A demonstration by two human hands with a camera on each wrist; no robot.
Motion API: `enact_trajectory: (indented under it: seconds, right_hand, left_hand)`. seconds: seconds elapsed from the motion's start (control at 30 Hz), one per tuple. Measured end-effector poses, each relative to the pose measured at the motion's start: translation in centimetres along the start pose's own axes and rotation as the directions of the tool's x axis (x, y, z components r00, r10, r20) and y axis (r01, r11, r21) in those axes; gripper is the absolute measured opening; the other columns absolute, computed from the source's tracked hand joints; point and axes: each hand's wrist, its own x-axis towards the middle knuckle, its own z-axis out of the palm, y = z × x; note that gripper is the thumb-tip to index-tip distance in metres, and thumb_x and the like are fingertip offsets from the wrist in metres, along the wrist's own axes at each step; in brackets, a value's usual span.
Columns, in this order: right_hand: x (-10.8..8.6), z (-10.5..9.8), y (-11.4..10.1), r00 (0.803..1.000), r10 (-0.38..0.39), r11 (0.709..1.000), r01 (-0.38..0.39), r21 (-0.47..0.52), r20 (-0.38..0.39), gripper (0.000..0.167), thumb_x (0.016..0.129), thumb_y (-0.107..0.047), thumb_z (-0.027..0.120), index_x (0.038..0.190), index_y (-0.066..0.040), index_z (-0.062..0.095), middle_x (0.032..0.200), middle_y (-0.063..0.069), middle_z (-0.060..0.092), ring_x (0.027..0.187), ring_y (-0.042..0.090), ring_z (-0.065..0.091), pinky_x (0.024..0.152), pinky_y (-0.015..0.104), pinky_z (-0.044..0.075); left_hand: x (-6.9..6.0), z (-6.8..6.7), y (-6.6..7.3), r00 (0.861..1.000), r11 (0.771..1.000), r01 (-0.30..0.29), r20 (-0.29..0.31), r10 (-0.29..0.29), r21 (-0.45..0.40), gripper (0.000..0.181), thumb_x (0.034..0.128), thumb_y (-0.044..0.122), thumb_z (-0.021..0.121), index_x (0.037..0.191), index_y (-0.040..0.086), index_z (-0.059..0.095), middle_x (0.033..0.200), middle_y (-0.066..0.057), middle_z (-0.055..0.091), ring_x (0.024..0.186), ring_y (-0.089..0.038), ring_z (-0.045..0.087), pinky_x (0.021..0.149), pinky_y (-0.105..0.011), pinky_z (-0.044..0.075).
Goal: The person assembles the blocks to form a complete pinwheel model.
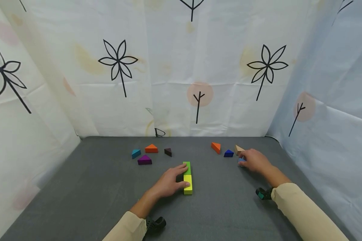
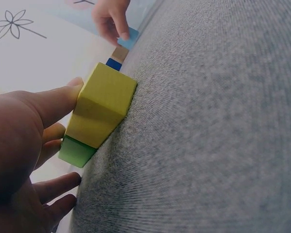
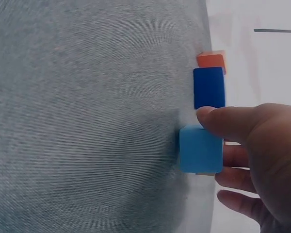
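A yellow block (image 1: 188, 188) and a green block (image 1: 187, 171) stand end to end on the grey table, the yellow one nearer. My left hand (image 1: 166, 182) rests against them from the left, its thumb on the yellow block and its fingers by the green one, loosely extended. Over on the right, my right hand (image 1: 254, 162) pinches a light blue block (image 3: 201, 153), thumb on one side and fingers on the other, low over the table. Close by lie a dark blue triangular block (image 1: 228, 153) and a plain wooden block (image 1: 238, 149), partly behind the right hand.
Further left lie a teal block (image 1: 136, 154), an orange triangle (image 1: 151, 149), a purple triangle (image 1: 144, 160) and a dark brown block (image 1: 168, 152). Another orange triangle (image 1: 216, 147) lies right of centre. White patterned cloth (image 1: 169, 67) walls the table at the back and sides.
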Motion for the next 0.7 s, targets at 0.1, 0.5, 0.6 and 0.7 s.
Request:
enact_trajectory:
  seconds: [0.1, 0.5, 0.6, 0.7]
  right_hand:
    - [-0.1, -0.6, -0.3, 1.0, -0.013, 1.0, 0.013, 0.004, -0.01, 0.022, 0.086, -0.02, 0.075, 0.1, -0.003, 0.07, 0.082, 0.001, 0.063, 0.075, 0.019, 0.058, 0.069, 0.044, 0.05]
    - [0.6, -2.3, -2.1, 0.995, -0.062, 0.998, 0.062, -0.003, -0.077, 0.026, 0.089, -0.019, 0.073, 0.108, -0.001, 0.07, 0.087, 0.003, 0.064, 0.079, 0.02, 0.058, 0.073, 0.044, 0.05]
    - [0.9, -2.7, -2.6, 0.994, -0.061, 0.998, 0.06, -0.011, -0.094, 0.029, 0.089, -0.019, 0.072, 0.11, 0.0, 0.069, 0.089, 0.005, 0.065, 0.08, 0.022, 0.059, 0.074, 0.045, 0.051]
    - [1.2, -2.9, -3.0, 0.988, -0.065, 0.998, 0.062, -0.027, -0.137, 0.028, 0.089, -0.02, 0.072, 0.11, -0.001, 0.07, 0.09, 0.007, 0.066, 0.082, 0.024, 0.061, 0.075, 0.045, 0.051]
  left_hand:
    - [0.0, 0.1, 0.0, 1.0, 1.0, 0.002, -0.001, -0.002, 0.001, 0.065, 0.0913, 0.038, 0.068, 0.146, 0.012, 0.046, 0.154, -0.001, 0.036, 0.138, -0.033, 0.034, 0.108, -0.056, 0.027]
    - [0.0, 0.0, 0.0, 1.0, 1.0, -0.001, -0.003, 0.001, -0.006, 0.065, 0.0912, 0.038, 0.068, 0.146, 0.011, 0.046, 0.154, -0.002, 0.036, 0.138, -0.034, 0.034, 0.108, -0.056, 0.028]
    - [-0.1, 0.0, 0.0, 1.0, 1.0, 0.0, -0.005, 0.0, -0.005, 0.065, 0.0911, 0.038, 0.068, 0.146, 0.011, 0.046, 0.154, -0.002, 0.036, 0.138, -0.034, 0.034, 0.108, -0.056, 0.028]
    - [-0.1, 0.0, -0.1, 1.0, 1.0, -0.002, -0.005, 0.002, -0.001, 0.065, 0.0911, 0.038, 0.068, 0.146, 0.011, 0.046, 0.154, -0.002, 0.036, 0.138, -0.034, 0.034, 0.108, -0.056, 0.028]
